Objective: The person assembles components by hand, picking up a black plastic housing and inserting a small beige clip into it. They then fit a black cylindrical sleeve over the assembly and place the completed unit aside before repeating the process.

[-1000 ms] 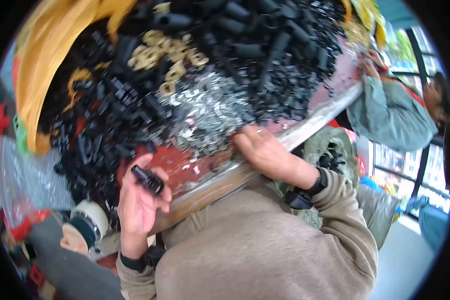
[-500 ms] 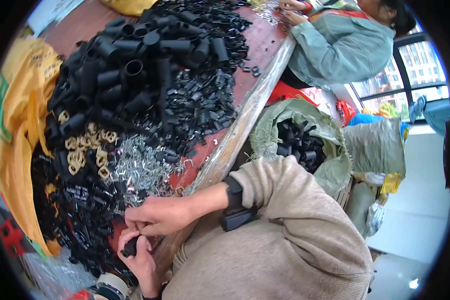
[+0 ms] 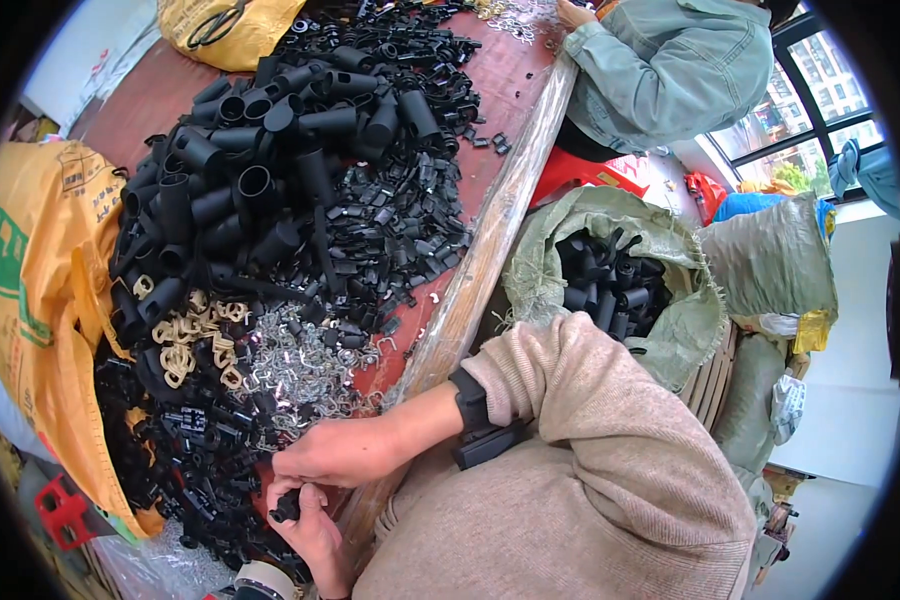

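Observation:
My left hand [image 3: 315,535] is closed round a small black plastic part [image 3: 287,506], whose dark end shows between thumb and fingers. Just above it my right hand [image 3: 335,453] is closed, fingertips curled down at the left hand; what they pinch is hidden. Both hands are over the table's near edge. Beside them lie a heap of small black plastic parts [image 3: 205,475] and a pile of bent silvery metal clips [image 3: 305,365]. Beige oval rings [image 3: 177,362] sit left of the clips.
Black tubes [image 3: 210,205] are heaped on the red table [image 3: 140,105], edged by a wooden rail [image 3: 480,255]. An orange sack [image 3: 55,300] stands left. An open green sack [image 3: 540,270] holds black parts at right. A co-worker [image 3: 670,80] sits beyond; a tape roll [image 3: 265,578] lies low.
The view has shifted, showing more of the sack with scissors at the far end. My hands stay together round the black part, with the right fingers curled closer over the left hand.

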Available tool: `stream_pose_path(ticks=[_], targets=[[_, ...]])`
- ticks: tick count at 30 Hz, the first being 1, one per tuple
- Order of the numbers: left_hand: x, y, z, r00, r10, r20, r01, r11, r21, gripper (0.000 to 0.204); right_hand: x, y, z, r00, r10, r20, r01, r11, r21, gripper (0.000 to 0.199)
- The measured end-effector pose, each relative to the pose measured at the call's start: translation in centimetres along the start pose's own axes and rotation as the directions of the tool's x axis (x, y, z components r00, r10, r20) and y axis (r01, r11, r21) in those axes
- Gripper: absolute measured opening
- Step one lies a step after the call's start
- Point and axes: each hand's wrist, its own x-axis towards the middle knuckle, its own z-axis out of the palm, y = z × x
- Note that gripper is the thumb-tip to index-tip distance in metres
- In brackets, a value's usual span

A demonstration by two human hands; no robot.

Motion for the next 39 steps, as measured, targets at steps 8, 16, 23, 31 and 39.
stream_pose_path(ticks=[8, 16, 23, 31, 39], targets=[[-0.1, 0.2, 0.2, 0.995, -0.1, -0.002, 0.097, 0.967, -0.236, 0.016, 0.2, -0.1, 0.2, 0.999, -0.042, -0.003, 0.042, 0.999, 0.012, 0.013], [0.1, 0.7, 1.1, 0.97, -0.242, -0.024, 0.209, 0.879, -0.428, 0.011, -0.2, 0.2, 0.0, 0.996, -0.065, 0.065, 0.072, 0.99, -0.121, 0.012], [0.4, 1.0, 1.6, 0.926, -0.375, 0.038, 0.343, 0.797, -0.498, 0.002, -0.3, 0.0, -0.5, 0.965, -0.154, 0.214, 0.239, 0.856, -0.459, 0.013], [0.2, 1.1, 1.2, 0.91, -0.334, 0.246, 0.41, 0.627, -0.662, 0.014, 0.3, -1.1, -0.8, 0.973, 0.072, 0.221, 0.0, 0.951, -0.309, 0.016], [0.6, 0.1, 0.8, 0.888, -0.303, 0.346, 0.457, 0.663, -0.593, 0.038, 0.3, -1.3, -2.1, 0.94, 0.278, 0.199, -0.223, 0.939, -0.261, 0.008]])
